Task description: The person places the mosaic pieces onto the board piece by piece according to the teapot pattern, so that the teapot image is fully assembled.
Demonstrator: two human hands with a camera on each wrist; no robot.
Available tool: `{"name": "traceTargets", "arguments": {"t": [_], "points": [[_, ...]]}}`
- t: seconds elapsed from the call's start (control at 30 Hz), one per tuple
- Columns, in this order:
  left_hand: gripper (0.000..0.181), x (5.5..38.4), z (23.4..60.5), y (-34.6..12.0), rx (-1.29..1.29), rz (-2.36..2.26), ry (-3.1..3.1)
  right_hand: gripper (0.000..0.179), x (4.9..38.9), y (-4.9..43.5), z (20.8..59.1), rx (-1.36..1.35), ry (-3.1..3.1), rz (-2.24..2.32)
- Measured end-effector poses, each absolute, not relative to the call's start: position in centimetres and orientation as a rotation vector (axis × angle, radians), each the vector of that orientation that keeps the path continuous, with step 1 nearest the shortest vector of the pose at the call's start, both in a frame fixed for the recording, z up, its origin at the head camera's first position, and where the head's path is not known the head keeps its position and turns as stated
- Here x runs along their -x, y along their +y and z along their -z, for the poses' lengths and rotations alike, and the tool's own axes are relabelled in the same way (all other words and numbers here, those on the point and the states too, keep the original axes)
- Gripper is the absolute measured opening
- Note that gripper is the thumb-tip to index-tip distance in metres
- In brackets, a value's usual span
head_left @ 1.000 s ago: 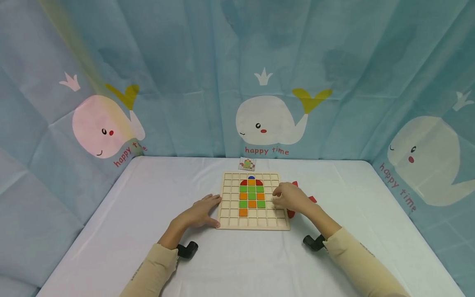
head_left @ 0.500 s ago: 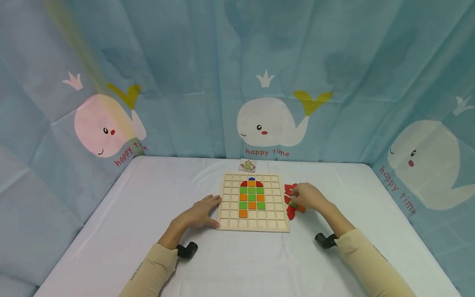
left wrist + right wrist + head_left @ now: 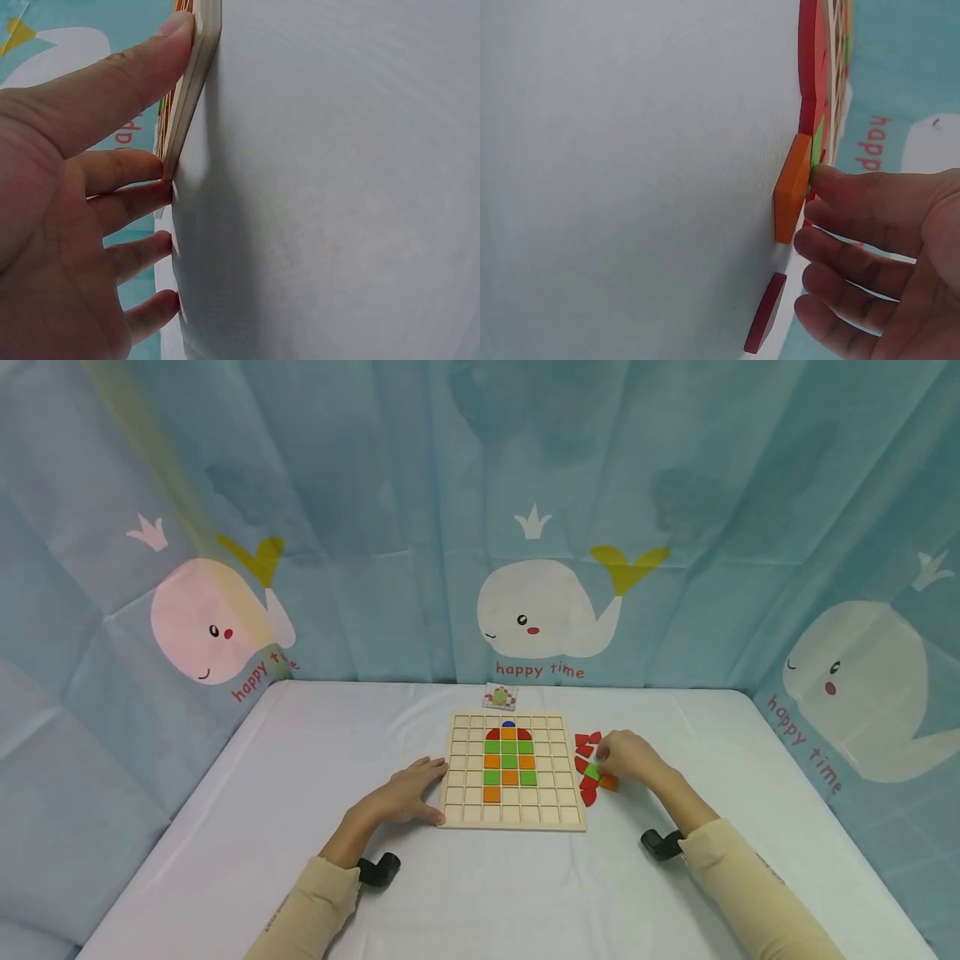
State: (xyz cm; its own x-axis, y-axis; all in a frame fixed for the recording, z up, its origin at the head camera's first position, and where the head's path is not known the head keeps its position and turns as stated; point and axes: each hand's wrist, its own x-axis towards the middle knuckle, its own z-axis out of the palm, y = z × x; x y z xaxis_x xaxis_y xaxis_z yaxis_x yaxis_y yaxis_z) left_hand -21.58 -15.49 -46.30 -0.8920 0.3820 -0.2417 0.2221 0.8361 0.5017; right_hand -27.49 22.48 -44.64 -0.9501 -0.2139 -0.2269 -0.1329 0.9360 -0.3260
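Note:
The left hand (image 3: 405, 792) rests at the left edge of a wooden grid board (image 3: 540, 818). Its fingers are spread; the thumb (image 3: 161, 56) presses near the board's corner, and fingertips sit at the side. On the board, green, orange, red and blue tiles form a figure, with an orange tile (image 3: 491, 794) lowest. Right of the board, the right hand (image 3: 628, 755) hovers low over loose pieces. Its thumb tip meets a green square tile (image 3: 592, 771), with the other fingers loosely bent alongside. An orange tile (image 3: 792, 187) lies just beside the thumb.
Several red pieces (image 3: 588, 797) lie along the board's right edge, one dark red piece (image 3: 766, 313) under the right fingers. A small pattern card (image 3: 500, 697) lies behind the board. A whale-printed curtain (image 3: 375, 610) encloses the white table (image 3: 337, 718).
The right hand has moved from over the board's right side to the loose pieces, uncovering several of them. It has shifted slightly since half a second ago. The left hand stays put.

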Motion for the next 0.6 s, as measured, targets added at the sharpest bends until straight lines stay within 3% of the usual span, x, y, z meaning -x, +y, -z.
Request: {"name": "traceTargets", "arguments": {"t": [0.6], "points": [[0.089,21.62,46.51,-15.60,-0.464,-0.679,2.692,0.021,27.48,22.32,44.74,0.313,2.805,0.495]]}}
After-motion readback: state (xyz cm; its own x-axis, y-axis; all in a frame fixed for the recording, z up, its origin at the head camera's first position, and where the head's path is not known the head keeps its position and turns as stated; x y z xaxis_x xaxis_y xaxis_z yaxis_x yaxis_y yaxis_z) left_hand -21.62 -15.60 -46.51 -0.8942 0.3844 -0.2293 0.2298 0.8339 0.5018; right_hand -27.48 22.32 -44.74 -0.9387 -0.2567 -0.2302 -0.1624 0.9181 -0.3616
